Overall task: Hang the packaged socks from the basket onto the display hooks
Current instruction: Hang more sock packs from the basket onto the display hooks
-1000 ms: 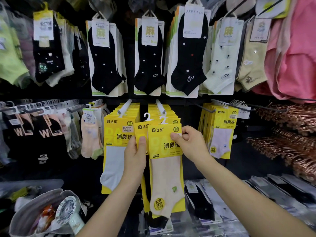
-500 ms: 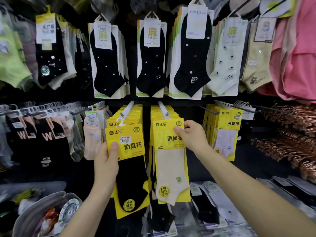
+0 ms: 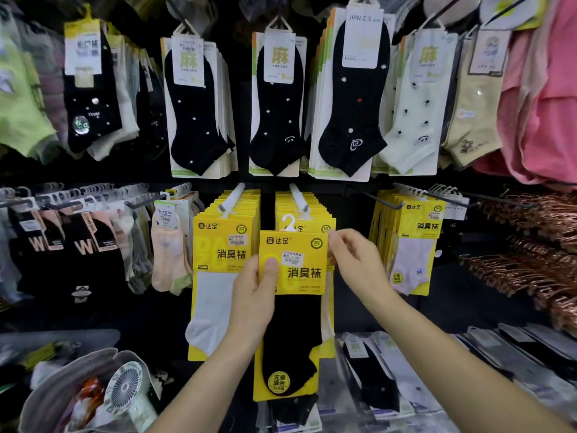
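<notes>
A yellow card pack with a black sock [image 3: 292, 332] is upright in front of the middle row. My left hand [image 3: 254, 295] grips its left edge, thumb on the front of the card. My right hand [image 3: 354, 265] pinches the card's top right corner. The pack's small white hanger [image 3: 288, 222] sits just below the tip of the right white display hook [image 3: 299, 200], which carries a stack of yellow packs. The left white display hook [image 3: 231, 198] holds a stack fronted by a white sock pack [image 3: 218, 276]. The grey basket [image 3: 78, 360] is at bottom left.
A small white fan [image 3: 123, 390] lies in the basket. More yellow packs [image 3: 416, 245] hang at right, with copper hangers [image 3: 530, 251] beyond. Black and pale sock cards [image 3: 278, 104] fill the upper row. Dark socks [image 3: 62, 242] hang at left; flat packs [image 3: 371, 373] lie below.
My left hand has carried the black sock pack right, from the left hook to the right hook. My right hand let go of the beige sock pack, which is behind now, and took the black pack's corner.
</notes>
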`<state>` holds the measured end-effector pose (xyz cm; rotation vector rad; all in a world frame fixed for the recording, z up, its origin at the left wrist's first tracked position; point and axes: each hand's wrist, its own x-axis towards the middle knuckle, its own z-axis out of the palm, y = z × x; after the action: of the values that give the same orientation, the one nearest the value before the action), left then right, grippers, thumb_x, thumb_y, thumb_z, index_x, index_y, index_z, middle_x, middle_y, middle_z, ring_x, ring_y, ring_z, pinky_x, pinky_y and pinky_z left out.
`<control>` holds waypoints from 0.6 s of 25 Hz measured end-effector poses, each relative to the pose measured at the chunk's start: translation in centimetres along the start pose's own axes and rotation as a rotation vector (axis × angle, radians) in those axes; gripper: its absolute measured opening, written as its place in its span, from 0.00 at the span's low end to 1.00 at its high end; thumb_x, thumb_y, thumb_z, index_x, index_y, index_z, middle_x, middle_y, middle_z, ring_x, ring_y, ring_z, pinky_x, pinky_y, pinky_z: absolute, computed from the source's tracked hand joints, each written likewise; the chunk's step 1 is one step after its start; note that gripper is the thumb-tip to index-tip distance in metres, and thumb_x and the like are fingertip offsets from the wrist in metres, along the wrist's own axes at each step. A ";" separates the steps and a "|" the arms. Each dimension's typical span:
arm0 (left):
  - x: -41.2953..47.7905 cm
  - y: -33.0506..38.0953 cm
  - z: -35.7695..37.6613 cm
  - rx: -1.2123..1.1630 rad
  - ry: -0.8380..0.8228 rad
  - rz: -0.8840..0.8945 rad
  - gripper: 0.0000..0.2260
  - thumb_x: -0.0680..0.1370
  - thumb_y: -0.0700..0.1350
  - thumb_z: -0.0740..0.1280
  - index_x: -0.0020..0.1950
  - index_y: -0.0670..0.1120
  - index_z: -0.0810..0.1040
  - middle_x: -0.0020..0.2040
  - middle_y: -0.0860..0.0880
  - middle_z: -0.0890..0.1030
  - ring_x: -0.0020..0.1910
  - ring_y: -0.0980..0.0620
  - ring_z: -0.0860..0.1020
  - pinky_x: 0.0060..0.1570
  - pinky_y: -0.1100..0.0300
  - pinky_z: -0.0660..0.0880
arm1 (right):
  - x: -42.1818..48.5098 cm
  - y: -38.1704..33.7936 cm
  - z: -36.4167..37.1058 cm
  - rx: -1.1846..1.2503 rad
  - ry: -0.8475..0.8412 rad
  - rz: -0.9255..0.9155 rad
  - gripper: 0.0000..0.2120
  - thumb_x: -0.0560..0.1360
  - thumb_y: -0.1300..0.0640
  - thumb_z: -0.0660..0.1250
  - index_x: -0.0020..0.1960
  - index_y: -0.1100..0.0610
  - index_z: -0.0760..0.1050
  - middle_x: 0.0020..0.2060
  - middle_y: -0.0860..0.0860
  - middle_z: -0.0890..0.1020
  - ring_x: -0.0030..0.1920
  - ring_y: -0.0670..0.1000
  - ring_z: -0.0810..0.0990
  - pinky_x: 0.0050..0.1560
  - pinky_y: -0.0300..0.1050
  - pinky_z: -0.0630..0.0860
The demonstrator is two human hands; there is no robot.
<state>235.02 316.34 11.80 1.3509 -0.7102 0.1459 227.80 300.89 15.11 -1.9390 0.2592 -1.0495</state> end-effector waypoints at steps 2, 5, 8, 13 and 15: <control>0.3 0.0 1.2 -0.002 -0.011 -0.021 0.07 0.80 0.47 0.60 0.46 0.51 0.77 0.43 0.55 0.82 0.44 0.60 0.80 0.40 0.68 0.76 | -0.4 -0.4 -0.5 0.132 -0.063 0.015 0.15 0.79 0.50 0.58 0.39 0.52 0.78 0.31 0.42 0.80 0.32 0.37 0.76 0.33 0.29 0.71; 0.9 0.4 2.7 0.052 -0.057 -0.051 0.07 0.80 0.48 0.60 0.46 0.50 0.76 0.45 0.51 0.82 0.45 0.55 0.80 0.44 0.60 0.77 | -0.2 -0.5 -1.1 0.150 -0.071 0.041 0.12 0.77 0.48 0.61 0.41 0.51 0.78 0.33 0.43 0.83 0.35 0.40 0.80 0.35 0.31 0.74; 2.1 1.4 4.1 0.074 -0.114 -0.088 0.07 0.81 0.47 0.58 0.46 0.51 0.74 0.47 0.50 0.81 0.47 0.53 0.79 0.47 0.57 0.77 | 0.9 -0.5 -1.3 0.109 -0.026 0.063 0.05 0.76 0.55 0.66 0.42 0.49 0.76 0.33 0.41 0.84 0.36 0.40 0.83 0.35 0.35 0.78; 3.4 1.1 4.2 0.046 -0.064 -0.193 0.08 0.81 0.47 0.58 0.46 0.50 0.75 0.47 0.48 0.81 0.45 0.53 0.79 0.44 0.58 0.77 | 2.9 -0.7 -1.0 0.028 -0.054 0.096 0.04 0.75 0.54 0.68 0.41 0.50 0.77 0.34 0.45 0.84 0.36 0.43 0.83 0.37 0.42 0.80; 3.0 0.4 3.8 0.026 -0.041 -0.243 0.08 0.81 0.47 0.59 0.48 0.48 0.76 0.48 0.47 0.82 0.46 0.51 0.80 0.45 0.55 0.78 | 2.9 -0.3 -0.4 -0.060 -0.086 0.113 0.05 0.74 0.52 0.68 0.40 0.51 0.77 0.33 0.45 0.84 0.34 0.42 0.83 0.33 0.39 0.77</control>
<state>235.79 312.06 13.95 1.4567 -0.5742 -0.0668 229.18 299.29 17.09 -1.9938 0.3519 -0.8914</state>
